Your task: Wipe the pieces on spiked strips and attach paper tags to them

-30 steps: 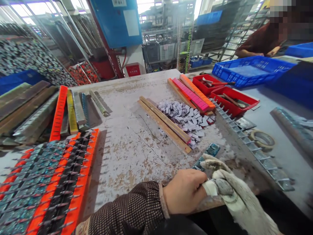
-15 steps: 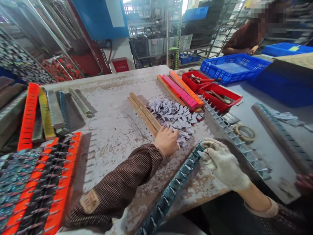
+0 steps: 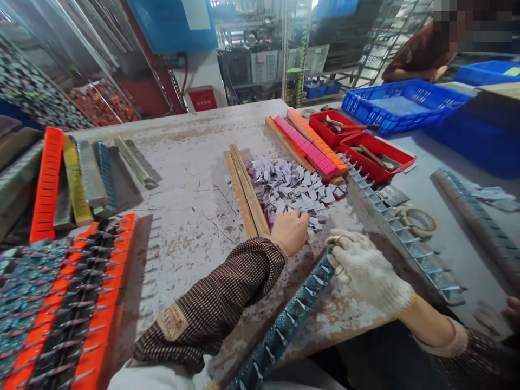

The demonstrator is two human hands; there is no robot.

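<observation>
Two hands, split apart now. A second ago they were bunched together at the near table edge. Since then I've sent the left hand out to the pile of grey paper slips, knuckles up, fingers curled into its near fringe just beside the wooden slats. Whether they've closed on a slip, I can't tell. The right hand, in a nubbly white knit glove, pinches the top end of the teal strip, which lies slantwise on the worn, scratched table, overhanging the near edge. The strip is long, narrow and glittery, studded with bright metal teeth; the slips are small, flat and matte.
</observation>
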